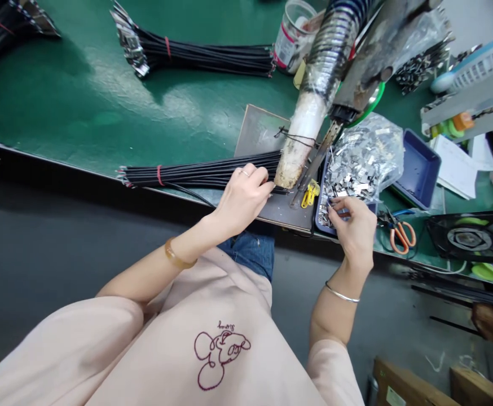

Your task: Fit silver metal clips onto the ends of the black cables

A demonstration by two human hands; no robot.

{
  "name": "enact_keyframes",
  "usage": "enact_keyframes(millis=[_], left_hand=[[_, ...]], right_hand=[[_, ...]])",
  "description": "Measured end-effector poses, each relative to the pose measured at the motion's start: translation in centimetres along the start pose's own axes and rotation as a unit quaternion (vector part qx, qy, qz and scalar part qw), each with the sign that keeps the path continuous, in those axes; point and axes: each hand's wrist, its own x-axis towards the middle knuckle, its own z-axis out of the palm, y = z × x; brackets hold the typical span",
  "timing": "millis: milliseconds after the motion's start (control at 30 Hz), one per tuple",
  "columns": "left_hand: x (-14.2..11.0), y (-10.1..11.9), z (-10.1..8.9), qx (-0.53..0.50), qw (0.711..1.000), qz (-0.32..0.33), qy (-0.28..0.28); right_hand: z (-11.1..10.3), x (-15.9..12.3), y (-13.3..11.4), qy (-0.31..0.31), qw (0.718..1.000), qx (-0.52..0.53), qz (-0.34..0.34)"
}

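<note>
My left hand (249,197) is closed in a pinch at the right end of a bundle of black cables (196,172) tied with a red band. One loose black cable (191,194) runs from the bundle under my wrist to the fingers; its tip is mostly hidden. Over a blue tray (320,220) of small flat silvery metal pieces (352,180), my right hand (354,225) pinches thumb and forefinger together on what looks like one of them. Just beyond my left fingers hangs a white-wrapped duct nozzle (295,146), beside a soldering-iron-like metal rod (318,160).
More banded cables with metal ends (204,56) lie at the back of the green table (81,124). A yellow clip-like tool (309,194) sits left of the tray. Orange-handled scissors (402,237), a second blue tray (419,166) and a fan (470,237) stand right.
</note>
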Motion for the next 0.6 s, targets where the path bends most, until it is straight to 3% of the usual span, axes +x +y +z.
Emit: enact_keyframes(millis=[133, 267, 433, 600], left_hand=[[0.0, 0.0, 0.4, -0.032, 0.999, 0.011, -0.007], [-1.1, 0.7, -1.5, -0.131, 0.99, 0.05, -0.004], [-1.6, 1.7, -3.4, -0.172, 0.975, 0.11, -0.084], [-1.3, 2.4, -3.0, -0.232, 0.952, 0.106, -0.171]], right_hand=[[-0.5, 0.3, -0.3, -0.02, 0.993, -0.118, -0.008], [-0.7, -0.1, 0.1, 0.024, 0.976, -0.215, -0.007], [-1.2, -0.8, 0.5, -0.004, 0.97, -0.241, -0.033], [-1.7, -0.9, 0.1, -0.045, 0.962, -0.263, -0.048]])
